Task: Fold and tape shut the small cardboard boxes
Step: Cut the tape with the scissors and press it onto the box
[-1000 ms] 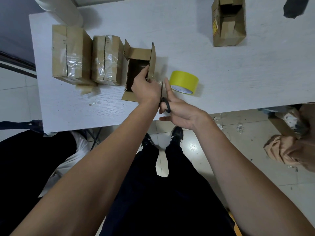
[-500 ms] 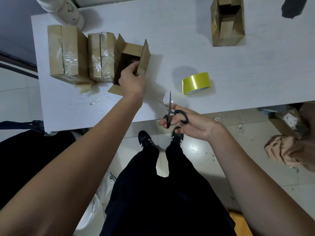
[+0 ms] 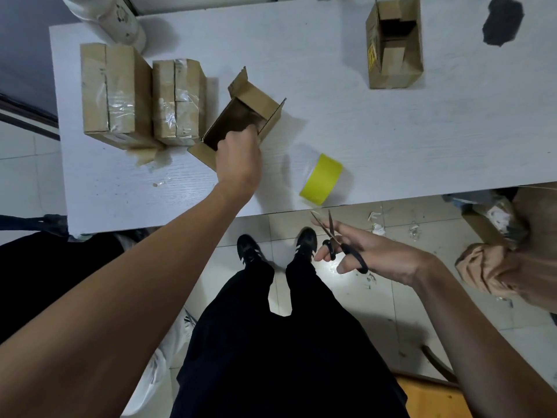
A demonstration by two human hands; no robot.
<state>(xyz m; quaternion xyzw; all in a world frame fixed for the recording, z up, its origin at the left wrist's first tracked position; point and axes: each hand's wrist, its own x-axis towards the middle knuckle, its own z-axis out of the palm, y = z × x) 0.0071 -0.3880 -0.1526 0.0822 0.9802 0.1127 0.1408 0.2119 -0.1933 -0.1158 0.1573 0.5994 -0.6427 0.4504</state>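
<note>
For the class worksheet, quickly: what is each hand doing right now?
Left hand: grips the open cardboard box.
Right hand: holds the scissors, blades apart.

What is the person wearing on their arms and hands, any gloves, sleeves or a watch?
Nothing shows on them. The left hand and right hand are bare, without gloves or rings in view. Both forearms are bare up to the frame edge: no sleeves, watch or bands.

A white cylinder (image 3: 119, 21) stands at the table's (image 3: 391, 140) far corner; a dark patch (image 3: 502, 21), perhaps cloth, lies far right.
</note>
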